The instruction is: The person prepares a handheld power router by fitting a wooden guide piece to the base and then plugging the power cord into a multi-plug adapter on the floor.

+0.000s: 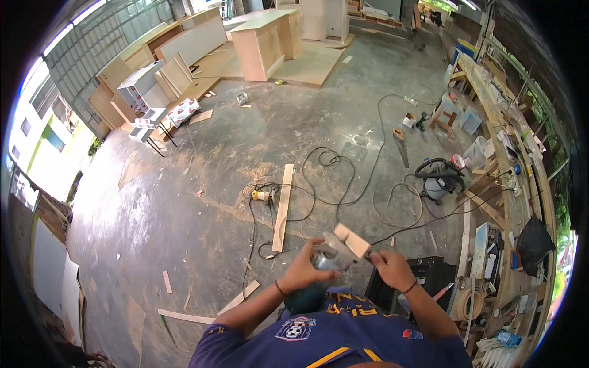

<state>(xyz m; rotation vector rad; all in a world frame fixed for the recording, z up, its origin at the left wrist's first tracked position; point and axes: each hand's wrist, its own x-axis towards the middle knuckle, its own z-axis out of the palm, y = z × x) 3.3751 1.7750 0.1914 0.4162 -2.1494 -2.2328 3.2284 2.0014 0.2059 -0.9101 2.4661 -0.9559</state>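
Note:
My left hand [300, 268] is wrapped round a grey, partly blurred power tool [331, 256] in front of my chest; its exact kind does not show. A pale rectangular wooden block [352, 240] sits against the tool's far right side, with a dark gap or mark near its upper end. At the block's lower right corner, my right hand [392, 270] has its fingers closed round a small dark piece that is too blurred to name. Both hands are held above the floor, close to my body.
On the floor ahead lie a wooden board [283, 208], a yellow power tool [261, 195] and looping cords [353, 178]. A handsaw [401, 148] and a shop vacuum [438, 179] are right. A black toolbox [423, 276] stands near my right arm, beside the cluttered workbench [509, 165]. Cabinets [264, 49] stand far ahead.

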